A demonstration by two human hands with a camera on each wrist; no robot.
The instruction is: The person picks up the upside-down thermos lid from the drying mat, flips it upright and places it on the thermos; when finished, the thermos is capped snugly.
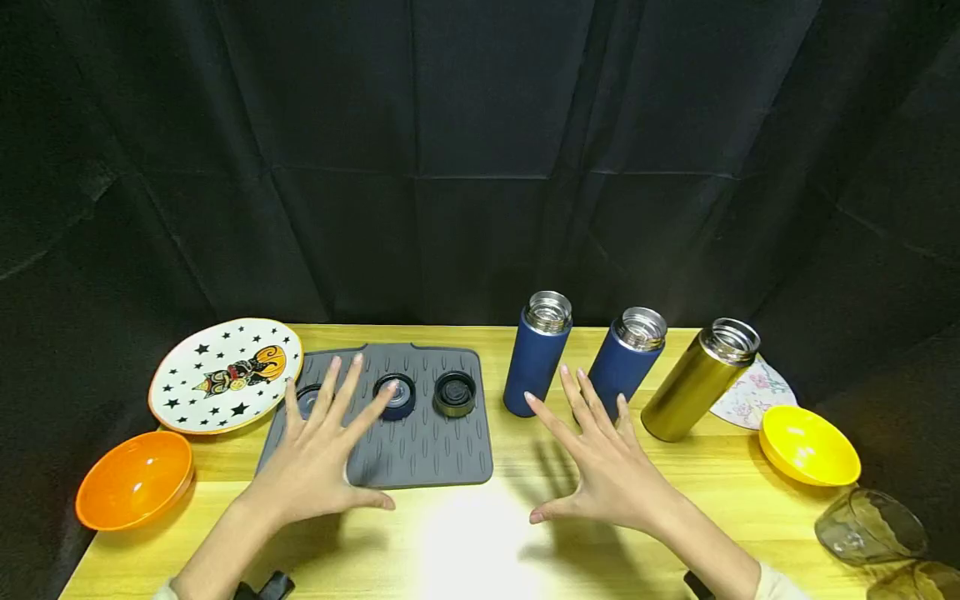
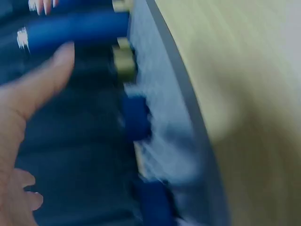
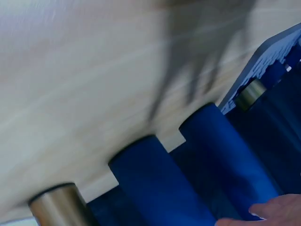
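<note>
- Left hand (image 1: 318, 467) hovers flat over the near left part of the grey ridged mat (image 1: 442, 458), fingers spread and straight, holding nothing.
- Right hand (image 1: 607, 471) likewise splayed above the bare wooden table (image 1: 465, 542), empty; fingertips reach toward the flasks.
- Three lidless flasks stand upright in a row right of the mat, long axes vertical, steel mouths up: left blue flask (image 1: 537, 353), middle blue flask (image 1: 628, 354), gold flask (image 1: 699, 379). The two rightmost look tilted rightward in the head view.
- Three lids lie on the mat's far half: one partly hidden behind the left fingers, a blue lid (image 1: 397, 396) at the fingertips, a dark lid (image 1: 454, 393) beside it.
- Wrist views are blurred; they show the blue flask bodies and the mat edge only.
- Around the edges: starred plate (image 1: 225, 375), orange bowl (image 1: 135, 480), yellow bowl (image 1: 808, 445), glass tumbler (image 1: 870, 527).
</note>
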